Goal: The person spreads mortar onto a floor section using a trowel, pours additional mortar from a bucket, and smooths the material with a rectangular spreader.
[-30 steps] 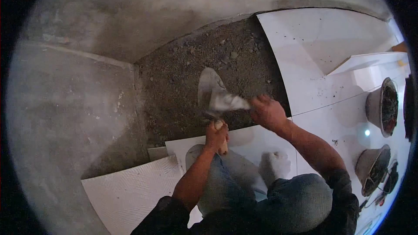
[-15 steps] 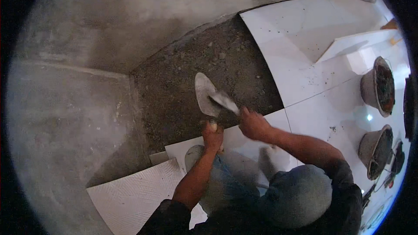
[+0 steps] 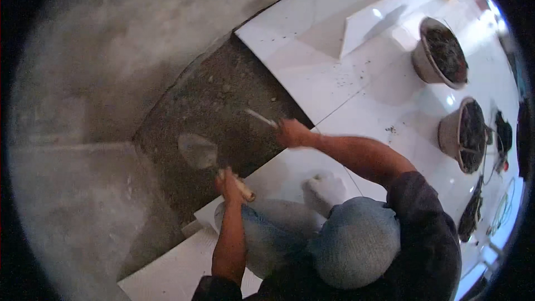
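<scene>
My left hand [image 3: 228,187] is closed round the light wooden handle of a trowel [image 3: 198,151]. Its broad, rounded grey blade, slightly blurred, hangs over the left part of a dark bed of sandy mortar [image 3: 234,103]. To the right, my right hand [image 3: 292,134] grips a second tool, a narrow metal blade [image 3: 260,117] seen nearly edge-on and blurred; its exact kind is hard to make out. The two blades are apart, and the right one points left over the mortar. White floor tiles [image 3: 278,173] border the bed under my knees.
Bare grey cement walls [image 3: 111,78] rise at left and behind. Two buckets of dark mix, one farther [image 3: 421,58] and one nearer [image 3: 450,134], stand on laid tiles at right. A loose tile [image 3: 390,14] stands on edge; a ridged-back tile [image 3: 173,273] lies lower left.
The blades, crossed before, have separated: the trowel has swung left and the right-hand tool has turned to point left. My view has shifted, bringing the buckets farther into the picture.
</scene>
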